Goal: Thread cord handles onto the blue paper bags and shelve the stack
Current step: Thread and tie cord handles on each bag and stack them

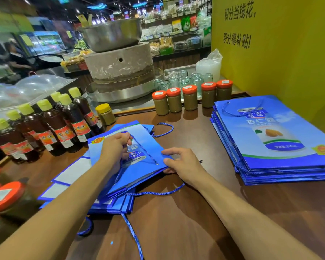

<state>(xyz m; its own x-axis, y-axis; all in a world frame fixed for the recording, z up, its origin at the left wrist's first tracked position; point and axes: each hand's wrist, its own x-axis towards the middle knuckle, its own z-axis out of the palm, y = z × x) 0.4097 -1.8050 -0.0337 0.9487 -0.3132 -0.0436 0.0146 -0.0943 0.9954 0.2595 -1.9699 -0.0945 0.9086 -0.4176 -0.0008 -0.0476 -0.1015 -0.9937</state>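
Observation:
A flat blue paper bag lies on top of a loose pile of blue bags at the middle left of the brown table. My left hand pinches a blue cord that runs taut across the bag to a hole near its right edge. My right hand grips that right edge, thumb on top. More blue cords trail loose: one under the bag, another off the table's front. A neat stack of bags with handles lies at the right.
Dark sauce bottles with yellow caps stand at the left. Orange-lidded jars line the table's back edge, with more at the near left. A stone mill and glass jars sit behind. A yellow wall is at the right.

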